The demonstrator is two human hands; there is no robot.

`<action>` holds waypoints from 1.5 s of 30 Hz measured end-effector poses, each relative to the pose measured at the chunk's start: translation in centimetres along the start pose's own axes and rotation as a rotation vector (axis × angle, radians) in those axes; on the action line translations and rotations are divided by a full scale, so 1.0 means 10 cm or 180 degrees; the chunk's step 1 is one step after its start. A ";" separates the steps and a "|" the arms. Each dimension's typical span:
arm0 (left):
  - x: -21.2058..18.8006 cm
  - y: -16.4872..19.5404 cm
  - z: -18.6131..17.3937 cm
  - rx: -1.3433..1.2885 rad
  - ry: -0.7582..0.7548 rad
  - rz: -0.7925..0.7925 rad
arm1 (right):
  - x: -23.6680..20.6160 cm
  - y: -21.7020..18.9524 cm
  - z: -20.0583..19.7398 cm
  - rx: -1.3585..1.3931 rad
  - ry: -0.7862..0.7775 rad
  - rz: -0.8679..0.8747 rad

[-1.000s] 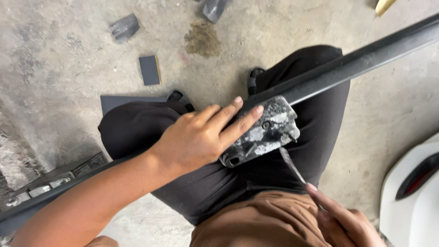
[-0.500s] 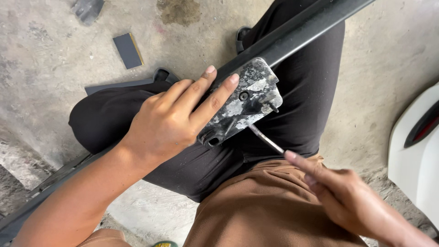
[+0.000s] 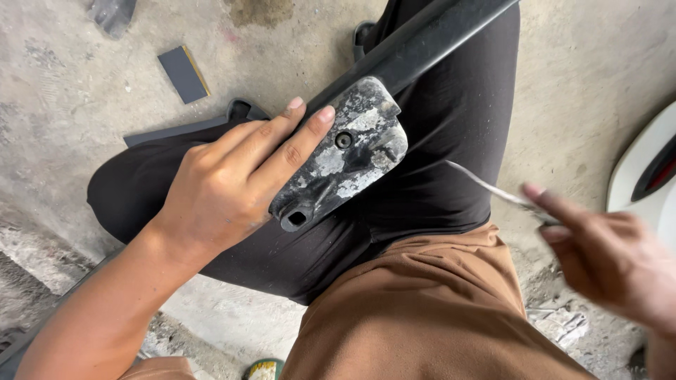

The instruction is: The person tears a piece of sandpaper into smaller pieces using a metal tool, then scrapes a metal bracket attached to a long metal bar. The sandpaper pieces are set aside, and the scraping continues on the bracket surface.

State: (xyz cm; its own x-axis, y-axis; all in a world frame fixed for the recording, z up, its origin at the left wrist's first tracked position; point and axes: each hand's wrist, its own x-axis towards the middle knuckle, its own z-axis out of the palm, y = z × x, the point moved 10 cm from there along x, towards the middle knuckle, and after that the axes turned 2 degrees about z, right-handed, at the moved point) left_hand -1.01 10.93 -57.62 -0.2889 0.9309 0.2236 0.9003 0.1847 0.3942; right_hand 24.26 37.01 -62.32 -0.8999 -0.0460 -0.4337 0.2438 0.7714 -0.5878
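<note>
We look down on one stretch of stained concrete floor (image 3: 63,91), the widest thing in view, running from the far edge to the near left corner. Across it sit our two legs in black trousers (image 3: 436,148), with the hem of one brown shirt (image 3: 415,317) filling the near middle. One long black bar (image 3: 422,49) slants from the far right down over the lap, ending in one flat plate (image 3: 345,151), mottled grey where its coating has flaked, with one round hole near its middle and one slot at its near end. Our left hand (image 3: 225,190) lies on the left edge of that plate, fingers stretched out flat along it and pressing it to the thigh rather than curled round it. Our right hand (image 3: 605,257), blurred at the near right, is well apart from the plate and pinches one thin metal blade (image 3: 486,184) whose tip points left toward the plate without touching it. At the right edge shows one white curved panel (image 3: 644,169) with a red inset. On the floor at the far left lie one small dark rectangular pad (image 3: 182,74), one grey scrap (image 3: 113,13) at the top edge and one flat grey strip (image 3: 176,131) just beside the left knee.
</note>
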 end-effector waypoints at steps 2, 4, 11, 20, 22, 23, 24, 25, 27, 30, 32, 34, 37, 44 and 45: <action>0.03 -0.04 -0.01 -0.0161 0.0002 -0.0004 | 0.08 0.09 -0.36 -0.0260 0.0549 -0.0397; 0.05 -0.07 -0.05 -0.0439 0.0039 -0.0017 | 0.24 0.08 -0.63 -0.0777 0.0759 -0.0824; 0.13 -0.05 -0.13 -0.0975 0.0159 0.0175 | 0.94 0.06 -1.14 -0.2073 0.0016 -0.1286; 0.18 -0.02 -0.03 -0.1179 -0.0037 0.0140 | 1.35 -0.10 -1.21 -0.2638 -0.0392 -0.1786; 0.17 -0.01 -0.05 -0.1100 -0.0028 0.0172 | 1.38 -0.17 -1.21 -0.2654 -0.0397 -0.1815; 0.17 0.00 -0.05 -0.1053 -0.0031 0.0196 | 1.40 -0.19 -1.22 -0.2664 -0.0351 -0.1779; 0.17 -0.01 -0.06 -0.1077 -0.0013 0.0169 | 1.40 -0.20 -1.23 -0.2702 -0.0329 -0.1691; 0.17 -0.01 -0.07 -0.1105 0.0011 0.0148 | 1.41 -0.20 -1.24 -0.2740 -0.0307 -0.1603; 0.18 -0.01 -0.08 -0.1159 0.0040 0.0104 | 1.41 -0.14 -1.22 -0.2926 -0.0394 -0.1397; 0.17 -0.01 -0.10 -0.1145 0.0048 0.0066 | 1.43 -0.06 -1.16 -0.3332 -0.0633 -0.1264; 0.17 -0.02 -0.08 -0.1126 0.0024 0.0054 | 1.46 -0.11 -1.09 -0.3323 -0.0737 -0.1468; 0.16 -0.01 -0.06 -0.1070 -0.0001 0.0059 | 1.52 -0.22 -1.05 -0.3342 -0.0831 -0.1728; 0.16 -0.01 -0.04 -0.0959 -0.0034 0.0078 | 1.70 -0.39 -0.93 -0.3451 -0.0985 -0.1909; 0.16 0.01 -0.01 -0.0930 -0.0083 0.0073 | 1.79 -0.51 -0.96 -0.3142 -0.1283 -0.1533; 0.16 0.03 -0.01 -0.0936 -0.0100 0.0099 | 1.76 -0.52 -0.98 -0.3148 -0.1205 -0.1689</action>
State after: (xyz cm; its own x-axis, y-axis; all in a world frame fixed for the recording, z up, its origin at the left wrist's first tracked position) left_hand -1.27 12.47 -57.09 -0.2482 0.9449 0.2137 0.7742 0.0609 0.6300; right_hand 3.61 38.42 -60.15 -0.5995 -0.5649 -0.5670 -0.6629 0.7474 -0.0437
